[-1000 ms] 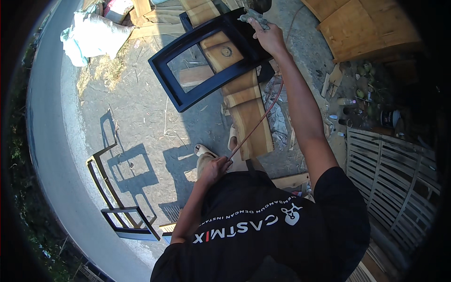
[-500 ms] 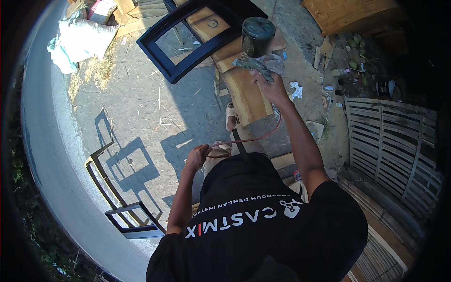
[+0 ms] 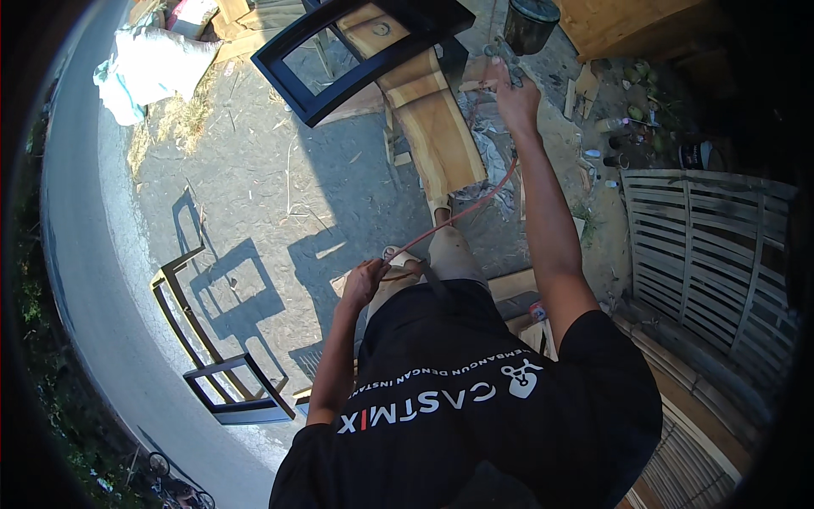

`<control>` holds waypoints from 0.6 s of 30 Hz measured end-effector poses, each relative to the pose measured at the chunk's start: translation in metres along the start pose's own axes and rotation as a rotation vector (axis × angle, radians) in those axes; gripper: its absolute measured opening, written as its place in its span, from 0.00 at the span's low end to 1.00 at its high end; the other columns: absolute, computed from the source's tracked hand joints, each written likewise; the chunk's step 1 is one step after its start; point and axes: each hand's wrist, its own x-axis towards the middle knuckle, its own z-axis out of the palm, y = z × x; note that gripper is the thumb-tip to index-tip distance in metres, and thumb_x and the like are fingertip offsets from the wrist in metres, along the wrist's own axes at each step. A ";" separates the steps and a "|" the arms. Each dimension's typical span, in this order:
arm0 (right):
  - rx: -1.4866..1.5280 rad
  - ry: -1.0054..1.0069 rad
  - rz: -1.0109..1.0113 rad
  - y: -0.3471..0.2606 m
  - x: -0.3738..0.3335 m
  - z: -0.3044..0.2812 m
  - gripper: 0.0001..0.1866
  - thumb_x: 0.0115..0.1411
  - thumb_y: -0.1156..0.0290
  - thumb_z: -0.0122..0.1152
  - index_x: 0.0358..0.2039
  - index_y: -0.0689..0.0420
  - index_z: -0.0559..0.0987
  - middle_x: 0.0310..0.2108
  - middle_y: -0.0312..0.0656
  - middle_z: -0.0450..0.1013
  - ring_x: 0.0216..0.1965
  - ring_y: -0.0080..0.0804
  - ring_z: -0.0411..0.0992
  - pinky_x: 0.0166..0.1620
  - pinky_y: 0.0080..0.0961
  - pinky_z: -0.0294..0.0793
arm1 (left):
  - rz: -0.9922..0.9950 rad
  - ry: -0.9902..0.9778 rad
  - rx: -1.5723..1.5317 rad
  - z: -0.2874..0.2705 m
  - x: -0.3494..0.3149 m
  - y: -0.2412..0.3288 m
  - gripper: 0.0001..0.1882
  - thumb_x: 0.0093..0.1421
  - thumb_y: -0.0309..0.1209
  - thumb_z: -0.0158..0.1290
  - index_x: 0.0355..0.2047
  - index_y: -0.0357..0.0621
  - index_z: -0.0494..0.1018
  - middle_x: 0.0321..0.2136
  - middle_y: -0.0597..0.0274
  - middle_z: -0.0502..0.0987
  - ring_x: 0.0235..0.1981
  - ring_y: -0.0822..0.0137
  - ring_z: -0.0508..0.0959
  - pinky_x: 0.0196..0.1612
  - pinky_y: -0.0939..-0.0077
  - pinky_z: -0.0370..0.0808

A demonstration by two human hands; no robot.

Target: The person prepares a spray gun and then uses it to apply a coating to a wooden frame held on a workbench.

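My right hand (image 3: 518, 103), arm stretched out ahead, is closed round the grip of a spray gun (image 3: 502, 71). The gun's dark round paint cup (image 3: 532, 27) shows at its far end. From the gun a reddish air hose (image 3: 475, 204) sags back toward my body. My left hand (image 3: 365, 282) is closed on that hose in front of my waist. Left of the gun, a black-painted wooden frame (image 3: 309, 112) rests on a wooden plank bench (image 3: 441, 144); the far part of the frame runs out of the picture.
Another dark frame (image 3: 239, 416) stands at the left by the road (image 3: 110, 314), next to a long narrow frame (image 3: 182, 318). A slatted bamboo panel (image 3: 704, 246) leans at the right. White sacks (image 3: 157, 68) lie far left, and a wooden cabinet (image 3: 610, 25) stands far right.
My right hand has moved the spray gun and its cup to the right and farther away, off the frame. The hose is pulled straighter. My left hand still grips the hose, and my feet have shifted.
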 end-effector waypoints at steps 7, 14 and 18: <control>0.027 -0.384 0.019 -0.049 -0.023 0.005 0.23 0.67 0.49 0.61 0.44 0.60 0.84 0.29 0.55 0.80 0.33 0.46 0.81 0.39 0.38 0.76 | -0.041 0.076 -0.063 0.010 0.029 -0.008 0.11 0.68 0.35 0.53 0.43 0.41 0.78 0.36 0.47 0.80 0.42 0.42 0.79 0.45 0.54 0.76; 0.054 -0.613 -0.087 -0.096 -0.097 0.059 0.22 0.68 0.53 0.63 0.42 0.63 0.83 0.25 0.47 0.78 0.28 0.27 0.75 0.35 0.29 0.74 | -0.164 0.350 -0.127 0.003 0.003 -0.064 0.14 0.66 0.36 0.57 0.47 0.42 0.79 0.39 0.50 0.82 0.45 0.49 0.81 0.49 0.57 0.77; 0.169 -0.675 -0.008 -0.139 -0.154 0.090 0.23 0.69 0.53 0.61 0.44 0.64 0.83 0.27 0.38 0.79 0.30 0.23 0.73 0.36 0.24 0.72 | -0.339 0.441 -0.246 -0.011 -0.045 -0.149 0.15 0.67 0.38 0.57 0.49 0.44 0.78 0.43 0.50 0.83 0.43 0.50 0.82 0.49 0.59 0.77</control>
